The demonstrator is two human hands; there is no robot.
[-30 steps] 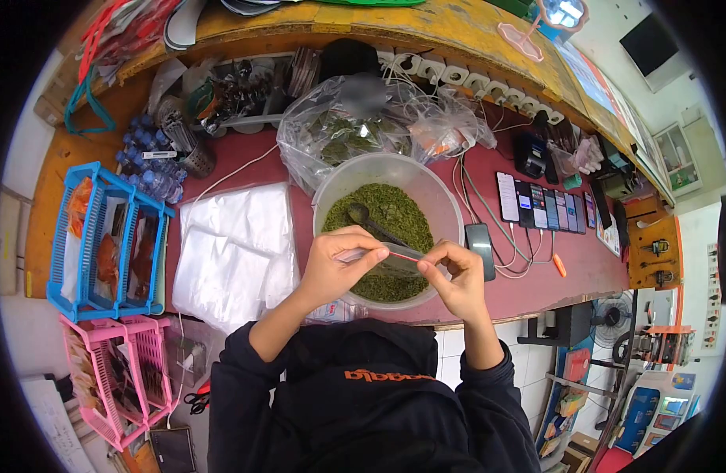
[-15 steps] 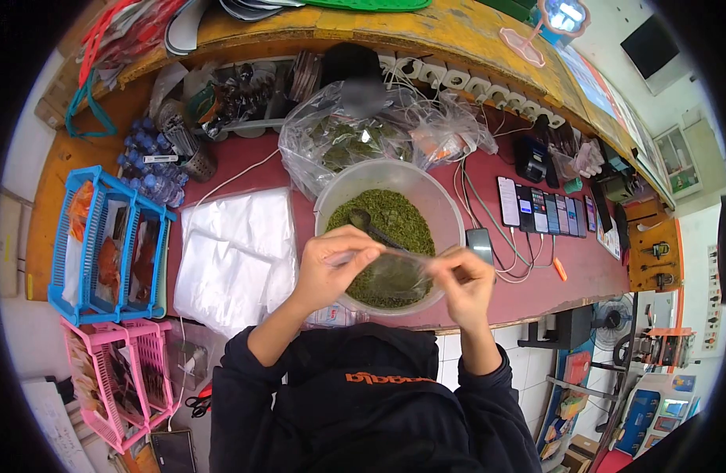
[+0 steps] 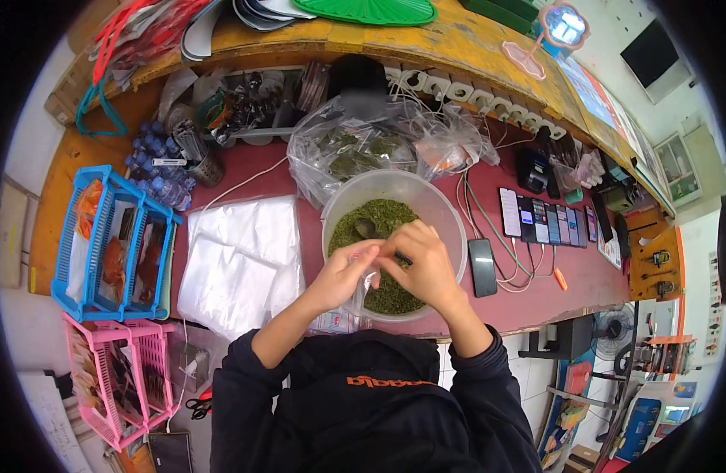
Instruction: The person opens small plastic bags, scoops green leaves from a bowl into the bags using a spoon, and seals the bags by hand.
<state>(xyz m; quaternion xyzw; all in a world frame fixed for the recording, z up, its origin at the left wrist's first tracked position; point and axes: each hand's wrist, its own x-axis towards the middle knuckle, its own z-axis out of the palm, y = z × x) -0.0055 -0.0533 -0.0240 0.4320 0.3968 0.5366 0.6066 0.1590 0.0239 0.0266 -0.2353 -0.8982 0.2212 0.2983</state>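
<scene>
Over the near part of the tub [image 3: 450, 205], the left hand [image 3: 335, 280] pinches a small bag [image 3: 361, 297] in its fingers; the right hand [image 3: 428, 264] has its fingers bent in against them, their grip unclear. Inside the tub lie green flakes [image 3: 388, 298] and a spoon [image 3: 365, 229]. Left of it is plastic [image 3: 229, 284]; behind it, a big bag [image 3: 316, 158].

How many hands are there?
2: the left hand and the right hand, close together over the tub of green flakes.
</scene>
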